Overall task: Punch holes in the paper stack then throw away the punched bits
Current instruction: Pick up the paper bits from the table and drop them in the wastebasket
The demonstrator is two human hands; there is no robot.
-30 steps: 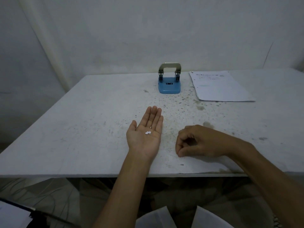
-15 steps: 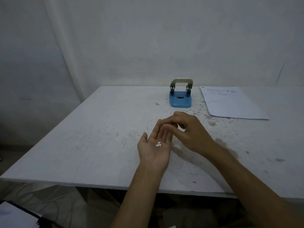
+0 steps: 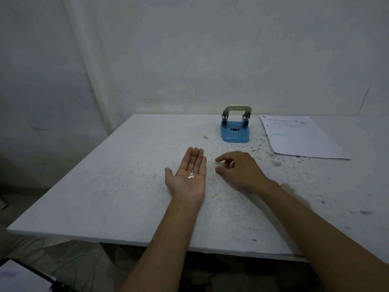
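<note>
Paper dots (image 3: 191,176) sit in the left hand (image 3: 187,178), on the palm just below the finger bases; that hand is flat, palm up, fingers together. Right hand (image 3: 237,170) hovers beside it, fingers loosely curled and apart, holding nothing I can see. Dots look near weightless and flimsy, so any tilt or draft will likely scatter them: cup the palm, don't pinch. Hole punch (image 3: 235,129) and paper stack (image 3: 299,137) lie well beyond the fingertips.

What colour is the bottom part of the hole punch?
Light blue. The hole punch base shows clearly in the head view, under a beige metal handle.
</note>
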